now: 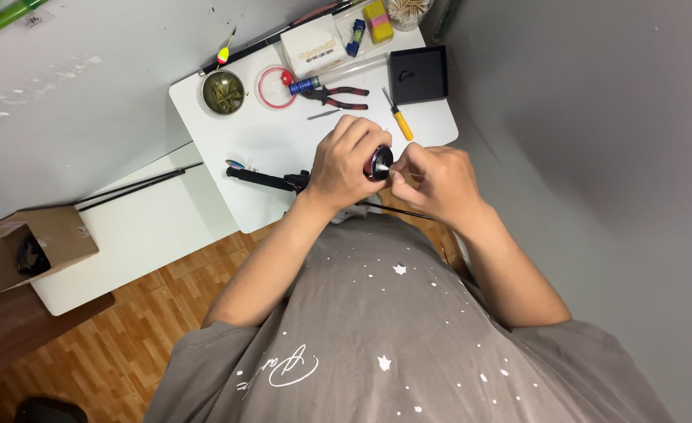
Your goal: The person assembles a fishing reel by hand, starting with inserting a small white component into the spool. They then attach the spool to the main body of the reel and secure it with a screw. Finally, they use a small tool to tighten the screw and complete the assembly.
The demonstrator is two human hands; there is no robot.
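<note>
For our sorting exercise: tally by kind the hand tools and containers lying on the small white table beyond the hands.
Pliers: 1
Yellow-handled screwdriver: 1
Round tin of brass pieces: 1
Black open box: 1
White carton: 1
Total: 5

small white table [268, 141] stands against pale grey wall [88, 86], with a lower white bench [135, 243] beside it. grey wall [596, 157] runs along the right side. wood parquet floor [150, 321], warm orange-brown. open cardboard box [29, 247] sits at the bench end. light even and diffuse, shadows soft.
</note>
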